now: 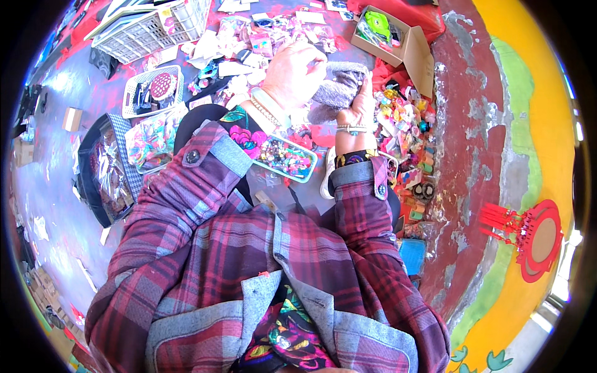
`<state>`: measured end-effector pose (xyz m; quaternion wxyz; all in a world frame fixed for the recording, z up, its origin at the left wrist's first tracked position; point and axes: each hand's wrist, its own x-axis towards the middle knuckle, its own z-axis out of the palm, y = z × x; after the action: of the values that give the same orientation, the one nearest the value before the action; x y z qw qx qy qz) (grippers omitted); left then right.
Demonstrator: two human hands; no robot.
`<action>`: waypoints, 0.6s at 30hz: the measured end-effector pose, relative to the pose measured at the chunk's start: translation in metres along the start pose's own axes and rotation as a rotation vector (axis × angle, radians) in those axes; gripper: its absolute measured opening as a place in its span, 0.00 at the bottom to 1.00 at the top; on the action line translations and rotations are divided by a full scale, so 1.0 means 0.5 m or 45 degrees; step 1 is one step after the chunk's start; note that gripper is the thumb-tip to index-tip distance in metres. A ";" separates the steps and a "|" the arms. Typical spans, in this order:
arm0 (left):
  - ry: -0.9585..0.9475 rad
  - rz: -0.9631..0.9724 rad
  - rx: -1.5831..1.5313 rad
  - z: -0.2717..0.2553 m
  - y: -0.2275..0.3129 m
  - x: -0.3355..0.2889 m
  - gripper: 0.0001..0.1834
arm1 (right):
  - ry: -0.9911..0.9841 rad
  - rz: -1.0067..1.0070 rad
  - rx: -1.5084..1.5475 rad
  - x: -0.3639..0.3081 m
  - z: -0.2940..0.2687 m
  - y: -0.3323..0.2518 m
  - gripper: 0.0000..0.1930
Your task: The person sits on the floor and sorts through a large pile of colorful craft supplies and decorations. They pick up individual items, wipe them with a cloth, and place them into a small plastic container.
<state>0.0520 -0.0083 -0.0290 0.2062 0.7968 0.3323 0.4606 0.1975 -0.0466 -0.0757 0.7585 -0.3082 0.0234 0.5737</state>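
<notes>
My right hand (359, 107) is closed round a grey, fuzzy fabric piece (337, 93) with a fold or opening across it. I cannot tell its exact kind. Close by on its left, my left hand (293, 71) has its fingers drawn together in a pinch. Whatever sits between those fingertips, if anything, is too small to make out. Below the hands stands a pale green-rimmed tray (287, 160) of small colourful trinkets. Beyond the left hand lie piles of small packaged items (261, 45).
A big grey plastic crate (155, 31) and a white basket (151, 90) stand at the left, above a dark box (106, 168) of clear-wrapped goods. On the right are an open cardboard box (388, 40), heaped small ornaments (407, 124), a blue basket (411, 255) and a peeling painted wall (466, 155).
</notes>
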 end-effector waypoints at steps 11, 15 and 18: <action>-0.054 -0.568 -0.457 0.000 -0.022 -0.007 0.09 | -0.172 0.145 0.003 -0.006 0.005 -0.010 0.08; -0.084 -0.617 -0.560 0.011 -0.041 -0.010 0.09 | -0.239 0.129 -0.072 -0.005 0.003 -0.011 0.13; -0.256 -0.809 -0.677 0.002 -0.038 -0.011 0.12 | -0.118 0.093 -0.081 -0.022 0.031 -0.008 0.17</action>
<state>0.0446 0.0012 -0.0448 0.5677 0.6149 0.4091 0.3637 0.1926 -0.0489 -0.0571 0.7273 -0.3041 -0.0189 0.6150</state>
